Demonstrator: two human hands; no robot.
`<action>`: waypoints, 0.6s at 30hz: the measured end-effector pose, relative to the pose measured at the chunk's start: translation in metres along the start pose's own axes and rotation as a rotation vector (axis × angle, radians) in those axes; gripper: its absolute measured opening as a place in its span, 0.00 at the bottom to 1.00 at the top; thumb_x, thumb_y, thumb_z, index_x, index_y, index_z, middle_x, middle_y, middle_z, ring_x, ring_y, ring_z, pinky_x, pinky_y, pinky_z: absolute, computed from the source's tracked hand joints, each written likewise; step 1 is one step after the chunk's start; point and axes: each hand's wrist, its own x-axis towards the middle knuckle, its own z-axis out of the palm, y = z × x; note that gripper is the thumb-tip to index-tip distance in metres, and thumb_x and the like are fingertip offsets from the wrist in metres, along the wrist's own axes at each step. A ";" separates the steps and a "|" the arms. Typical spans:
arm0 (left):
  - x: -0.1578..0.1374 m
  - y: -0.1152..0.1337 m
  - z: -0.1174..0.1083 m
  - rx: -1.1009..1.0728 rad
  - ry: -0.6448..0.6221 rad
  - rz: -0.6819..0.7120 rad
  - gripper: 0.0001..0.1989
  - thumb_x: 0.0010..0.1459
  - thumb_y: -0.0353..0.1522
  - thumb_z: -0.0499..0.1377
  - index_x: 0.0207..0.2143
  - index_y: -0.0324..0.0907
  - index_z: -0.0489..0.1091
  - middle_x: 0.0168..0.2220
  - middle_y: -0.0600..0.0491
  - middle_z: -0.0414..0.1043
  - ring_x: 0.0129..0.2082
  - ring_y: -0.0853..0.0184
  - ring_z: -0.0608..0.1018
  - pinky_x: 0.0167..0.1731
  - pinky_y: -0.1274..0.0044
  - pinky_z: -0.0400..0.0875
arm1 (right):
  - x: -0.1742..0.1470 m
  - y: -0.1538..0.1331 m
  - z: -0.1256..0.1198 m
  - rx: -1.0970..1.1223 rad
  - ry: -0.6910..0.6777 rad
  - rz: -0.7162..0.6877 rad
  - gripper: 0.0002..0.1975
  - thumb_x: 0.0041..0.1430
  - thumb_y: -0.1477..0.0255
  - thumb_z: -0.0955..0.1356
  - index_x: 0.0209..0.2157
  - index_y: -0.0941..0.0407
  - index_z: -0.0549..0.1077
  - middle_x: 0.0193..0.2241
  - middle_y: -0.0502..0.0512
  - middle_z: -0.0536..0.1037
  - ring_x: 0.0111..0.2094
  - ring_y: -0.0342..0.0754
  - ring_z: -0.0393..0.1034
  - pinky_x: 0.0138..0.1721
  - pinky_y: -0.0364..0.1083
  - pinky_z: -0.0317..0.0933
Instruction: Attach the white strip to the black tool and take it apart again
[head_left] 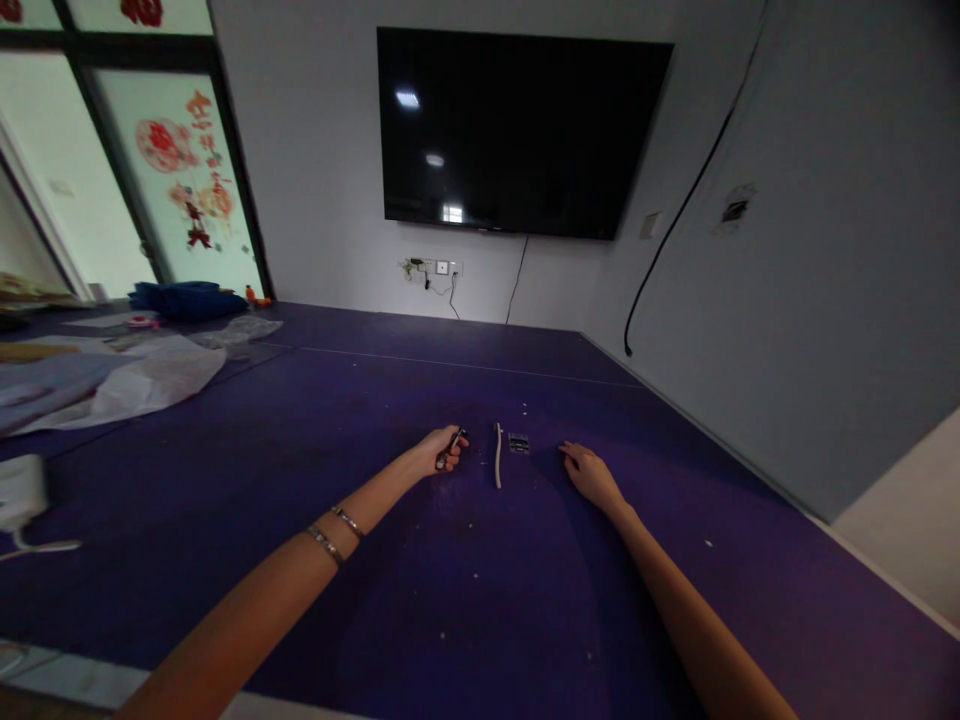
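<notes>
My left hand [442,450] is closed around a small dark, stick-like object [450,448] with a shiny lower end; its exact kind is too small to make out. Just right of that hand, a slim, slightly curved off-white stick [498,460] lies lengthwise on the purple surface [517,560]. Beside the stick is a small clear packet [518,443] with black pieces in it. My right hand [591,473] rests on the surface to the right of the packet, apart from it, palm down with fingers loosely stretched and holding nothing visible.
White plastic sheeting [161,380] and a dark blue folded cloth [187,300] lie at the left. A white device with a cord [22,490] sits nearer on that side. A television [525,135] hangs on the back wall; a black cable [682,205] runs down the right wall.
</notes>
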 end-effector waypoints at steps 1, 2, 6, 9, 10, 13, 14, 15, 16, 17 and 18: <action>0.001 0.000 0.000 0.002 0.013 -0.010 0.15 0.59 0.38 0.42 0.28 0.39 0.60 0.13 0.61 0.52 0.09 0.78 0.56 0.11 0.85 0.49 | 0.000 0.000 0.000 -0.004 -0.001 -0.003 0.19 0.56 0.75 0.57 0.47 0.60 0.72 0.50 0.61 0.70 0.53 0.51 0.62 0.54 0.50 0.54; 0.002 0.001 0.001 0.005 0.024 -0.024 0.16 0.60 0.39 0.41 0.27 0.40 0.60 0.14 0.61 0.53 0.10 0.77 0.57 0.11 0.84 0.50 | 0.000 0.001 0.001 -0.005 -0.002 -0.005 0.19 0.56 0.75 0.57 0.47 0.60 0.72 0.50 0.61 0.70 0.53 0.51 0.62 0.54 0.50 0.54; 0.004 0.002 0.002 0.014 0.040 -0.085 0.19 0.59 0.43 0.40 0.25 0.41 0.58 0.14 0.61 0.54 0.10 0.77 0.57 0.11 0.84 0.52 | 0.000 0.003 0.002 0.008 -0.001 0.002 0.19 0.57 0.74 0.57 0.47 0.60 0.71 0.50 0.61 0.70 0.53 0.51 0.62 0.54 0.50 0.54; 0.004 0.002 0.002 0.007 0.044 -0.097 0.20 0.59 0.45 0.40 0.24 0.41 0.57 0.14 0.61 0.54 0.09 0.78 0.56 0.10 0.85 0.50 | 0.000 0.003 0.003 0.002 -0.007 0.003 0.20 0.57 0.74 0.57 0.47 0.60 0.71 0.50 0.61 0.70 0.53 0.51 0.61 0.54 0.51 0.54; 0.004 0.002 0.002 0.004 0.045 -0.101 0.20 0.60 0.45 0.41 0.24 0.41 0.56 0.14 0.61 0.54 0.09 0.78 0.56 0.10 0.85 0.49 | 0.000 0.003 0.003 -0.003 -0.010 0.001 0.20 0.57 0.74 0.57 0.47 0.60 0.71 0.50 0.61 0.70 0.53 0.51 0.61 0.54 0.51 0.54; 0.003 0.001 0.002 -0.010 0.038 -0.112 0.19 0.60 0.44 0.43 0.24 0.41 0.56 0.14 0.61 0.54 0.09 0.79 0.54 0.10 0.86 0.47 | 0.001 0.003 0.003 -0.009 -0.016 -0.001 0.20 0.57 0.74 0.57 0.47 0.61 0.71 0.50 0.61 0.70 0.53 0.51 0.62 0.54 0.50 0.54; 0.003 0.001 0.002 -0.017 0.032 -0.117 0.18 0.60 0.43 0.43 0.23 0.40 0.56 0.14 0.60 0.54 0.09 0.80 0.54 0.09 0.86 0.46 | 0.001 0.003 0.002 -0.007 -0.016 -0.002 0.20 0.57 0.74 0.57 0.47 0.61 0.71 0.50 0.61 0.70 0.53 0.51 0.62 0.55 0.50 0.54; 0.003 0.001 0.002 -0.024 0.026 -0.123 0.18 0.60 0.42 0.43 0.23 0.40 0.55 0.14 0.60 0.54 0.08 0.80 0.53 0.09 0.87 0.45 | 0.001 0.003 0.002 -0.003 -0.015 -0.001 0.20 0.57 0.74 0.57 0.47 0.60 0.71 0.50 0.61 0.70 0.53 0.51 0.62 0.55 0.50 0.54; 0.002 0.001 0.003 -0.032 0.022 -0.130 0.18 0.61 0.42 0.42 0.23 0.40 0.55 0.13 0.60 0.54 0.08 0.80 0.53 0.09 0.87 0.44 | 0.001 0.003 0.002 0.004 -0.012 0.000 0.20 0.57 0.74 0.57 0.47 0.60 0.71 0.50 0.61 0.70 0.53 0.51 0.62 0.55 0.50 0.53; 0.002 0.000 0.003 -0.040 0.018 -0.138 0.18 0.61 0.41 0.42 0.22 0.40 0.54 0.13 0.60 0.53 0.08 0.81 0.52 0.09 0.87 0.43 | 0.001 0.003 0.002 0.011 -0.011 0.002 0.20 0.57 0.74 0.57 0.47 0.59 0.71 0.50 0.60 0.70 0.53 0.51 0.61 0.55 0.50 0.53; 0.002 0.000 0.004 -0.047 0.013 -0.147 0.19 0.61 0.41 0.41 0.22 0.41 0.53 0.13 0.60 0.53 0.08 0.81 0.51 0.09 0.87 0.42 | 0.001 0.003 0.002 0.017 -0.011 0.005 0.19 0.57 0.74 0.57 0.47 0.59 0.71 0.51 0.60 0.70 0.54 0.51 0.61 0.55 0.50 0.53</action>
